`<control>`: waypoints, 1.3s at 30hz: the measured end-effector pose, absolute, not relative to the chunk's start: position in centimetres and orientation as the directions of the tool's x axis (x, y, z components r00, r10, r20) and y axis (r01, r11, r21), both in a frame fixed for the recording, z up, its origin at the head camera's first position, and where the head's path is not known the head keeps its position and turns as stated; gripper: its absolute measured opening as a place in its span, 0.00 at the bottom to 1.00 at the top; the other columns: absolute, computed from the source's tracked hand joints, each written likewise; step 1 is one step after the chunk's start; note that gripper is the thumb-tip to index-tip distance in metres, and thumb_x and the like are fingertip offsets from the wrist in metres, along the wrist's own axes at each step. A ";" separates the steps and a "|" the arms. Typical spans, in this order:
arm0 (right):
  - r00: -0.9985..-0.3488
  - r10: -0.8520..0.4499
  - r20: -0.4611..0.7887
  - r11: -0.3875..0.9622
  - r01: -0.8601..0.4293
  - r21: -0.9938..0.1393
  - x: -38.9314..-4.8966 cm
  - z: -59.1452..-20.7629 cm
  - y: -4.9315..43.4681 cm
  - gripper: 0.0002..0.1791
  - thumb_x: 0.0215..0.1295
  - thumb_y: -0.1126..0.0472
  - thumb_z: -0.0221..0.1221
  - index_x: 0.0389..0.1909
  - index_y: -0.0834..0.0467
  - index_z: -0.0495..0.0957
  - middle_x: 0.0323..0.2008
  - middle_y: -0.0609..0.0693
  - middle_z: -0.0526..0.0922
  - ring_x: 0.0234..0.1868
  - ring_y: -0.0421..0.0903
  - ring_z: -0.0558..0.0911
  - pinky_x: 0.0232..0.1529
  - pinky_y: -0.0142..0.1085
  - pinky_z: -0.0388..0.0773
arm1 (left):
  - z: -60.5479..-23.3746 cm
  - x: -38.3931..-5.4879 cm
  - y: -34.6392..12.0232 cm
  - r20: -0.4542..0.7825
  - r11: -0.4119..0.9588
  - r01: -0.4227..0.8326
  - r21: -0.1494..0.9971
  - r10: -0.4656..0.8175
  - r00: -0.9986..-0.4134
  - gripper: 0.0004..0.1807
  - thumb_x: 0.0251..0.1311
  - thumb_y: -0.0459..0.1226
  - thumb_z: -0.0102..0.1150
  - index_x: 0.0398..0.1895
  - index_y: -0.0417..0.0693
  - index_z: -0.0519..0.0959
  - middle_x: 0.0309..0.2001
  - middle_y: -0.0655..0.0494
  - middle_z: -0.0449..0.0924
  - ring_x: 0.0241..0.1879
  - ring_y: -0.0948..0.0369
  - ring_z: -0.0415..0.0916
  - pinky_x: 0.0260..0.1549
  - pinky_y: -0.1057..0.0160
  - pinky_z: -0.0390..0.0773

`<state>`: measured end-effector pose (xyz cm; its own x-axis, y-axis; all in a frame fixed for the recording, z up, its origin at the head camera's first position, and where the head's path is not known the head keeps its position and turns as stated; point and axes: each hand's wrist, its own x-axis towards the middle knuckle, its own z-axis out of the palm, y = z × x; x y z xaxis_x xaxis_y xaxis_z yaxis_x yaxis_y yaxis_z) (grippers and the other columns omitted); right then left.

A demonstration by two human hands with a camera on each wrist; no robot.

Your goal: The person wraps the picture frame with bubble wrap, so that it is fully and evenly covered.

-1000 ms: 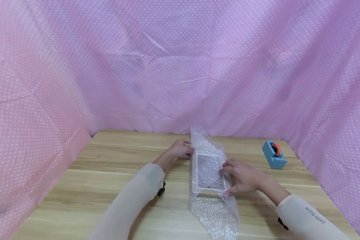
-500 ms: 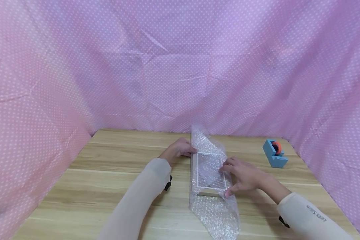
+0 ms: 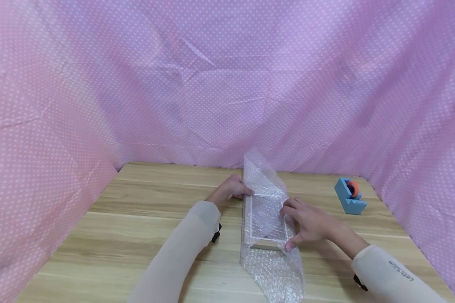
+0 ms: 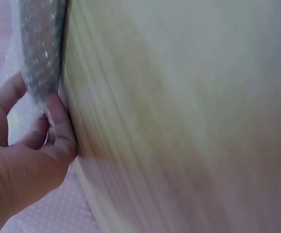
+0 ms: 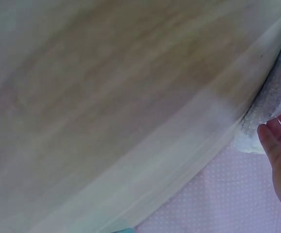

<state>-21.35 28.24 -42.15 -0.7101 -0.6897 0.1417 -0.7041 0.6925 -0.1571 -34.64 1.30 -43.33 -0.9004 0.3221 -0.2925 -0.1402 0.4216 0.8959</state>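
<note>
Left hand (image 3: 236, 187): Fingers narrowed to a pinch; the left edge of the bubble wrap (image 3: 274, 271) is gripped between thumb and fingers near the far left corner of the frame (image 3: 267, 244). This corner is judged to be held so that the wrap stays snug and the frame does not slide.

Right hand (image 3: 307, 222): Thumb and fingers spread fairly wide; the frame's right side is touched through the wrap, the thumb being placed towards its near corner. The spread is judged to be used for steadying a long stretch of edge; no tight grip is evident.

Frame: Found right of centre, in the lower half of the picture, flat under clear wrap; a wooden side is seen at its near end.

Bubble wrap: Extended beyond the frame at both ends, presumably as spare for covering them. No tape can be made out on it.

Tape dispenser (image 3: 349, 202): Stood at right of the picture, loaded with an orange roll (image 3: 353, 189); apparently placed clear of the wrap but handy to the right arm.

Table (image 3: 167, 223): Wood-grained, backed by a pink dotted curtain (image 3: 227, 92).
</note>
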 end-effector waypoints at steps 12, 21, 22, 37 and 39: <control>-0.944 -0.302 0.136 0.665 -0.310 -0.679 -25.9 -42.3 29.7 0.38 0.62 0.64 0.72 0.67 0.73 0.64 0.49 0.68 0.79 0.46 0.59 0.83 0.47 0.47 0.83 | -44.1 -34.9 2.1 -0.245 0.484 -0.125 0.866 0.193 -0.950 0.21 0.46 0.33 0.82 0.45 0.35 0.87 0.44 0.47 0.83 0.38 0.56 0.79 0.40 0.62 0.82; -0.941 -0.298 -0.159 0.533 -0.026 -0.846 -28.9 -41.9 30.5 0.51 0.67 0.63 0.67 0.78 0.74 0.43 0.70 0.78 0.62 0.70 0.73 0.65 0.69 0.60 0.67 | -43.9 -34.6 2.7 -0.200 0.554 -0.047 0.831 0.220 -0.955 0.19 0.49 0.36 0.80 0.41 0.35 0.85 0.43 0.49 0.80 0.43 0.54 0.75 0.47 0.59 0.79; -0.939 -0.305 -0.159 0.527 -0.028 -0.850 -29.1 -42.0 30.4 0.50 0.66 0.65 0.67 0.77 0.75 0.44 0.68 0.78 0.65 0.68 0.72 0.68 0.67 0.56 0.70 | -43.9 -34.6 2.7 -0.201 0.552 -0.046 0.832 0.225 -0.953 0.18 0.49 0.35 0.80 0.40 0.35 0.84 0.42 0.49 0.80 0.42 0.54 0.75 0.44 0.60 0.79; -0.927 -0.354 0.122 0.621 -0.331 -0.710 -29.1 -42.7 28.8 0.08 0.59 0.72 0.69 0.38 0.66 0.81 0.33 0.55 0.81 0.35 0.46 0.77 0.34 0.32 0.77 | -43.9 -34.4 2.2 -0.057 0.595 0.115 0.795 0.263 -0.963 0.14 0.47 0.34 0.81 0.36 0.40 0.87 0.38 0.50 0.86 0.39 0.57 0.77 0.46 0.61 0.80; -0.919 -0.355 0.173 0.637 -0.373 -0.675 -29.0 -43.0 28.6 0.07 0.59 0.73 0.69 0.35 0.64 0.81 0.35 0.55 0.82 0.36 0.48 0.79 0.37 0.33 0.79 | -43.9 -34.3 2.0 -0.014 0.616 0.169 0.770 0.282 -0.959 0.13 0.47 0.36 0.82 0.35 0.42 0.88 0.37 0.52 0.87 0.38 0.58 0.77 0.46 0.61 0.80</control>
<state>-28.96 28.59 -43.00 -0.9188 -0.3548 0.1730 -0.3730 0.6371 -0.6746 -34.34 1.96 -43.94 -0.9593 0.2819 -0.0145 0.1693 0.6156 0.7697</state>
